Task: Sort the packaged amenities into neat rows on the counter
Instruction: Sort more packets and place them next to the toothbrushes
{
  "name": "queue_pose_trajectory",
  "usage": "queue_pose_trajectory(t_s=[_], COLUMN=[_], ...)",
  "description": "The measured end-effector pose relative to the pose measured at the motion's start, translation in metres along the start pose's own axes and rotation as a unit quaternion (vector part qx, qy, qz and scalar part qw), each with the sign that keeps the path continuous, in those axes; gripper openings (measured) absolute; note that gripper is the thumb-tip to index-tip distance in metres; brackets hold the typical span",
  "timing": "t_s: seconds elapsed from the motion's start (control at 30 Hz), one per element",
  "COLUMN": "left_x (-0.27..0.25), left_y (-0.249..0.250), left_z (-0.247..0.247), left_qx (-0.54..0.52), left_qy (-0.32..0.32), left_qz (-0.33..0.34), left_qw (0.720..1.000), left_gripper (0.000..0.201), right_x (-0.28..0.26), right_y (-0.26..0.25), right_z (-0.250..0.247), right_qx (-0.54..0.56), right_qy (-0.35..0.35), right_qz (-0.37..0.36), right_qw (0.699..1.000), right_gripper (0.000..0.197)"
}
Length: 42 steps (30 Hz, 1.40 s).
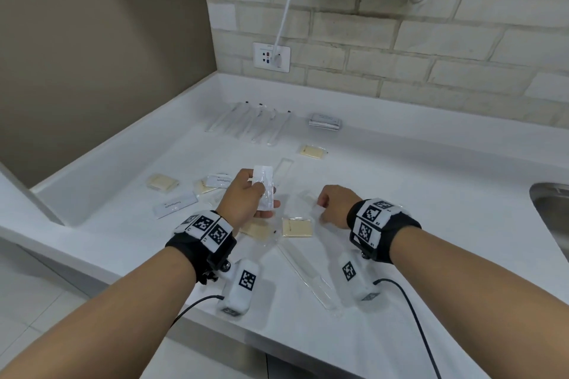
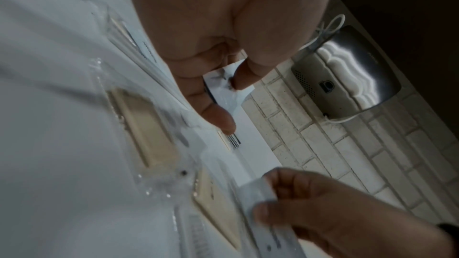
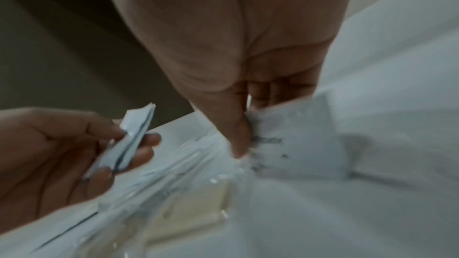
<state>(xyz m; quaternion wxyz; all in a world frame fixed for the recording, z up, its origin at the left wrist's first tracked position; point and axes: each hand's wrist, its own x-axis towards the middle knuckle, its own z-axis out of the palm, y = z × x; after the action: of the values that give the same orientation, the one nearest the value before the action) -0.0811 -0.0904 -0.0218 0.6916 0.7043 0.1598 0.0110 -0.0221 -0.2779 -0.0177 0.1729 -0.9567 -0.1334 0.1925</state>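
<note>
White surface [image 1: 400,194] carries scattered packets. Left hand [image 1: 246,200] grips a small stack of sachets [image 1: 264,188] above it; right hand [image 1: 334,204] pinches a clear packet [image 3: 293,138] lying just beside.

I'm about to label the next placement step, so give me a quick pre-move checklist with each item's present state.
1. Left hand grips the stack of white packets: ok.
2. Right hand pinches a clear packet low at the counter: ok; what it contains, cannot tell.
3. Long wrapped items already lie in a row at the back: ok.
4. Small dark-edged stack sits beside that row: ok.
5. Soap packets gathered into one row: not ok, scattered.
6. Toothpaste sachets lined up: not ok, loose at left.
</note>
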Motion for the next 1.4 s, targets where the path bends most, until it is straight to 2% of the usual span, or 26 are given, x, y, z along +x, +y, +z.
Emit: queue_pose_trajectory(t_s=[0.07,0.17,0.23,0.33,0.4,0.53,0.63,0.7,0.77,0.83,0.9,0.93,1.0,1.1,1.17,1.23,1.3,1.4], left_x=[0.005,0.014,0.021,0.03,0.033,0.046,0.056,0.063,0.067,0.071,0.073,0.073,0.075,0.077,0.077,0.078,0.079,0.082], left_y=[-0.003,-0.002,0.005,0.021,0.031,0.039,0.039,0.036,0.034,0.029,0.026,0.023,0.019,0.015,0.014,0.013,0.011,0.01], left_z=[-0.01,-0.028,-0.04,-0.064,-0.083,-0.115,-0.135,-0.152,-0.169,-0.185,-0.196,-0.201,-0.207,-0.213,-0.216,-0.218,-0.22,-0.222], left_qx=[-0.009,-0.022,-0.031,-0.053,-0.079,-0.044,-0.027,-0.032,-0.022,-0.012,-0.014,-0.017,-0.017,-0.016,-0.019,-0.018,-0.016,-0.019], left_qy=[0.005,0.003,-0.013,-0.046,-0.051,-0.065,-0.054,-0.039,-0.03,-0.024,-0.024,-0.029,-0.038,-0.038,-0.035,-0.032,-0.024,-0.01], left_qz=[-0.007,-0.019,-0.023,-0.005,0.006,0.027,0.018,0.012,0.008,0.004,0.003,0.004,0.008,0.008,0.006,0.006,0.006,0.01], left_qw=[1.0,1.0,0.999,0.997,0.996,0.997,0.998,0.999,0.999,1.0,1.0,0.999,0.999,0.999,0.999,0.999,1.0,1.0], left_gripper=[0.031,0.032,0.032,0.044,0.038,0.025,0.034,0.036,0.038,0.045,0.06,0.068,0.074,0.073,0.071,0.07,0.069,0.068], right_x=[0.005,0.011,0.018,0.036,0.049,0.071,0.086,0.099,0.111,0.12,0.127,0.129,0.13,0.13,0.129,0.126,0.118,0.106], right_y=[-0.015,-0.058,-0.091,-0.132,-0.15,-0.177,-0.191,-0.194,-0.191,-0.183,-0.177,-0.175,-0.176,-0.182,-0.187,-0.195,-0.208,-0.228], right_z=[-0.006,-0.015,-0.02,-0.024,-0.024,-0.017,-0.009,-0.003,0.007,0.018,0.034,0.042,0.051,0.051,0.047,0.038,0.033,0.041], right_qx=[0.101,0.274,0.33,0.328,0.306,0.332,0.343,0.351,0.314,0.206,0.035,-0.047,-0.127,-0.132,-0.124,-0.068,0.004,-0.021], right_qy=[0.04,0.039,0.053,0.111,0.141,0.153,0.155,0.172,0.189,0.145,0.045,0.006,-0.002,0.032,0.038,0.041,0.0,-0.103], right_qz=[-0.039,-0.104,-0.146,-0.182,-0.191,-0.2,-0.203,-0.193,-0.174,-0.147,-0.112,-0.091,-0.058,-0.046,-0.062,-0.092,-0.142,-0.209], right_qw=[0.993,0.955,0.931,0.92,0.922,0.909,0.904,0.9,0.914,0.956,0.992,0.995,0.99,0.99,0.99,0.993,0.99,0.972], right_gripper=[0.025,0.032,0.026,0.021,0.019,0.014,0.003,0.01,0.016,0.02,0.03,0.035,0.039,0.032,0.025,0.016,0.009,0.015])
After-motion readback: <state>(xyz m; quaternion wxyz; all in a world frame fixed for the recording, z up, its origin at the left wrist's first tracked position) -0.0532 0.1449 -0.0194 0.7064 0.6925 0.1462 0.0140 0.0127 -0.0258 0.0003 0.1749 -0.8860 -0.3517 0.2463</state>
